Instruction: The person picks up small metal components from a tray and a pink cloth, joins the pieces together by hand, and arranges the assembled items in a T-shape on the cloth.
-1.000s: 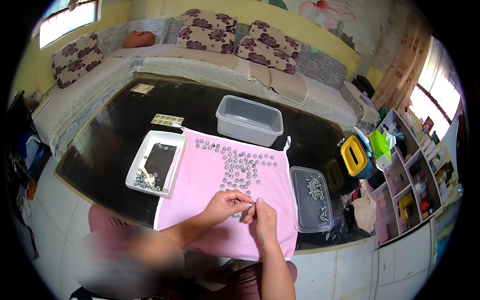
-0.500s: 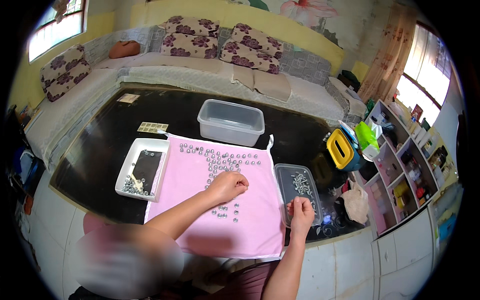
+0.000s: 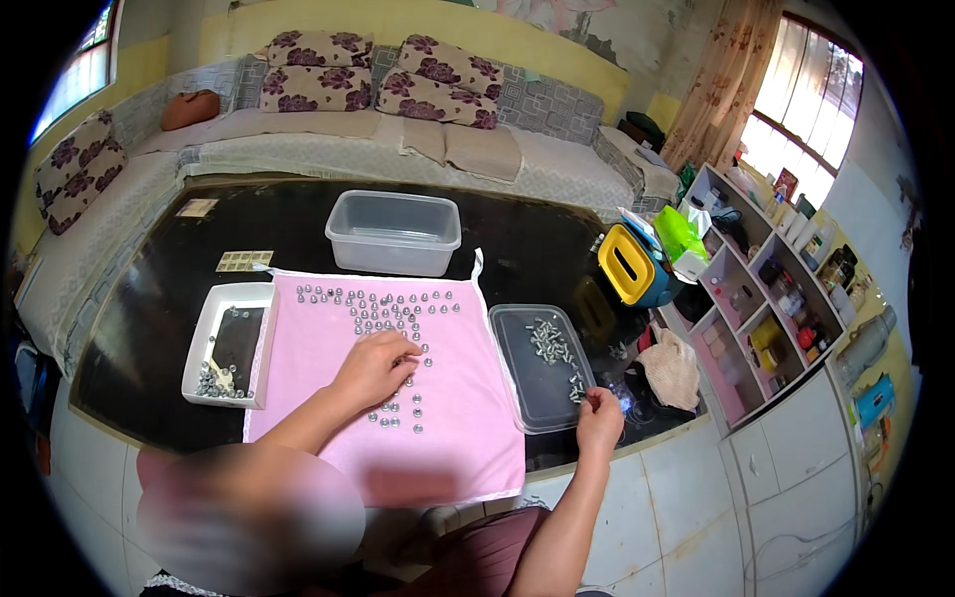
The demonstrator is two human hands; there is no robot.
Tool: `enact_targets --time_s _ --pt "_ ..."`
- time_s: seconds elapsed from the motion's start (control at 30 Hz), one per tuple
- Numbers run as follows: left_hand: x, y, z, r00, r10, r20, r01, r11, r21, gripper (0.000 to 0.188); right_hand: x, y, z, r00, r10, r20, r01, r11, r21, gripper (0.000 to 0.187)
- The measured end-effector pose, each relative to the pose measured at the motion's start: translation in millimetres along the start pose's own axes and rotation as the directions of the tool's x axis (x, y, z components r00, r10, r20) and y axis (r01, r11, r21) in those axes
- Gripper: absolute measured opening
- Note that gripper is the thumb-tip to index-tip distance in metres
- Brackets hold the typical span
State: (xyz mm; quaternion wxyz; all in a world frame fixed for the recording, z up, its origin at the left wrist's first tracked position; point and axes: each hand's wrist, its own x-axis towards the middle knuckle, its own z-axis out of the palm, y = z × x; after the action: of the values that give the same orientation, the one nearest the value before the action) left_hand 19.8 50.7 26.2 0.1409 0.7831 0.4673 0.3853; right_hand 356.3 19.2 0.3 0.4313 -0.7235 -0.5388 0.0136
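Note:
Above the pink cloth (image 3: 468, 418), my left hand (image 3: 373, 373) bends over rows of small silver nuts (image 3: 373, 316), its thumb and fingers drawn together. Whatever those fingers hold, if anything, is too small to make out. More nuts show just below the hand and beside its fingertips. At the right edge of a clear plastic lid (image 3: 522, 383) is my right hand (image 3: 600, 423), fingers pinched near a loose pile of silver screws (image 3: 550, 343). Its grip hides what may be between the fingertips. A white box (image 3: 199, 343) on the left contains more loose nuts (image 3: 214, 381).
A clear plastic tub (image 3: 393, 249) stands behind the cloth on the black table (image 3: 149, 298). A yellow and dark blue container (image 3: 629, 267) and a beige cloth bundle (image 3: 668, 368) are at the right. Beyond them is a shelf unit (image 3: 741, 298); a sofa (image 3: 348, 154) lines the back.
The view has turned to the right, so the table's things appear farther left. My right hand has moved from over the lid to its right edge. My left hand stays over the nuts.

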Motion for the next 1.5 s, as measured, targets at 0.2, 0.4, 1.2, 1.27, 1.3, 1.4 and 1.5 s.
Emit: enact_targets --time_s 0.2,0.4,1.2,1.27,1.3,1.4,1.5 --pt "-39 -3 -38 0.989 -0.1 -0.105 0.091 0.991 -0.094 0.013 1 -8 19 0.997 -0.056 0.045 0.063 0.983 -0.173 0.019" --pt "-66 -6 -58 0.988 -0.068 -0.138 0.065 0.997 -0.032 0.012 -1 -28 34 0.979 -0.15 0.138 0.166 0.979 -0.118 0.02" --pt "-80 -161 -171 0.836 -0.466 -0.289 0.543 0.774 0.326 0.023 -25 -67 47 0.958 -0.057 0.282 -0.075 0.898 0.434 0.009" --pt "-76 -169 -170 0.838 -0.49 -0.242 0.546 0.761 0.349 0.022 -30 -84 46 0.946 -0.094 0.311 -0.072 0.873 0.481 0.009" --pt "-75 -172 -170 0.839 -0.49 -0.236 0.544 0.759 0.358 0.021 -31 -85 51 0.94 -0.11 0.323 -0.067 0.869 0.49 0.01" --pt "-72 -179 -169 0.842 -0.485 -0.237 0.54 0.755 0.373 0.018 -34 -93 54 0.925 -0.151 0.349 -0.04 0.874 0.485 0.009" --pt "-70 -178 -163 0.834 -0.469 -0.291 0.543 0.791 0.282 0.015 -36 -92 58 0.915 -0.169 0.367 -0.028 0.88 0.475 0.006"
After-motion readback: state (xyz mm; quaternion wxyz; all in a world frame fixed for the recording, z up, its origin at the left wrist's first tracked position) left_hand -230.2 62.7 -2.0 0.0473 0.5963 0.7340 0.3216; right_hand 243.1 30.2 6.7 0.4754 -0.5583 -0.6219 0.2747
